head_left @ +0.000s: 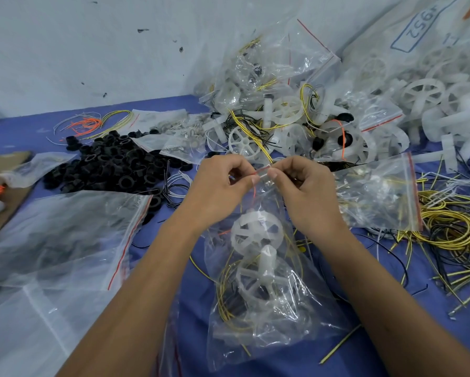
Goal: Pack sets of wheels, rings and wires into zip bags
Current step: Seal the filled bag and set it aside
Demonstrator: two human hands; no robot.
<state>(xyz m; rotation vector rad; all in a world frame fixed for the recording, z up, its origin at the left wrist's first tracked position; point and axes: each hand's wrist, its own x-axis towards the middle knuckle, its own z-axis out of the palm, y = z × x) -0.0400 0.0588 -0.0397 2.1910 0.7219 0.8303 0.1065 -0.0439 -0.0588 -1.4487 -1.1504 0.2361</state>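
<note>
Head view, all places given relative to the zip bag (266,289) held at centre. Desk (157,115): a blue-covered surface under everything, bare only in patches. Heap of filled bags (269,77): beyond the zip bag, against the wall, many packed sets already piled up, which suggests the task is well along. Loose white wheels (424,91): beyond and to the right, a large stock not yet packed. Empty bags (65,235): a flat stack to the left, with another clear bag (378,194) just to the right. Black rings (114,161): a pile beyond and to the left, plenty remaining. Yellow and black wires (454,227): a tangle to the right, also plentiful. Zip bag: it hangs from its red-lined top edge and holds white wheels and looped yellow wire; dark parts low inside may be rings, though that cannot be told for certain. Left hand (223,186) and right hand (304,186): each grip is pinched shut, thumb against fingertips, on the bag's top strip, the two pinches nearly touching at its middle. Judged step: sealing this set; it then belongs on the heap, and many sets remain to be made.
</note>
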